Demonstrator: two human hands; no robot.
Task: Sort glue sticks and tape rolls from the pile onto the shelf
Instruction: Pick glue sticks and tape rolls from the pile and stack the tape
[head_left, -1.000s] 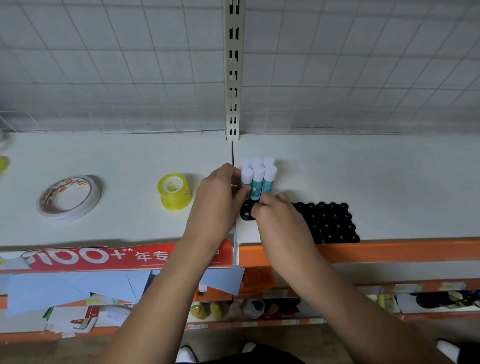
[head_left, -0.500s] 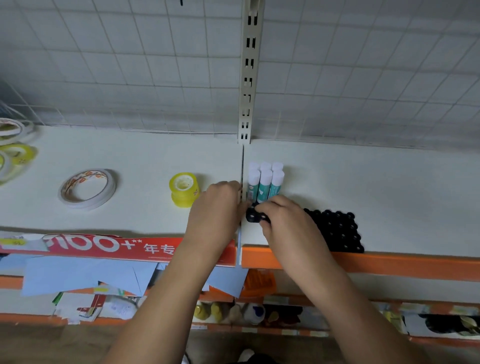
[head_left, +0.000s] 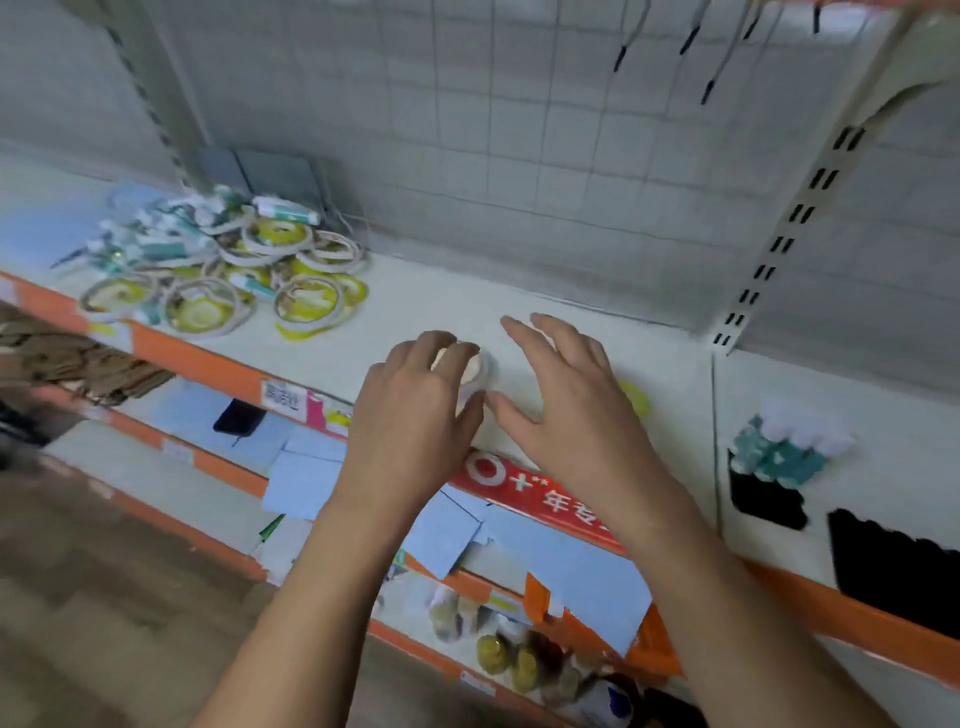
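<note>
White shelf (head_left: 441, 306), orange front edge. Left: pile (head_left: 223, 265) of mixed tape rolls and glue sticks. Middle: white tape roll (head_left: 475, 371), yellow tape roll (head_left: 636, 400), both partly hidden. Right: standing glue sticks (head_left: 795, 449), black blocks (head_left: 893, 561), blurred.

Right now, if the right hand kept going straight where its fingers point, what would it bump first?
Probably nothing soon: the right hand points up-left over bare shelf, so it would likely reach the wire grid wall first. Depth is hard to judge.
</note>
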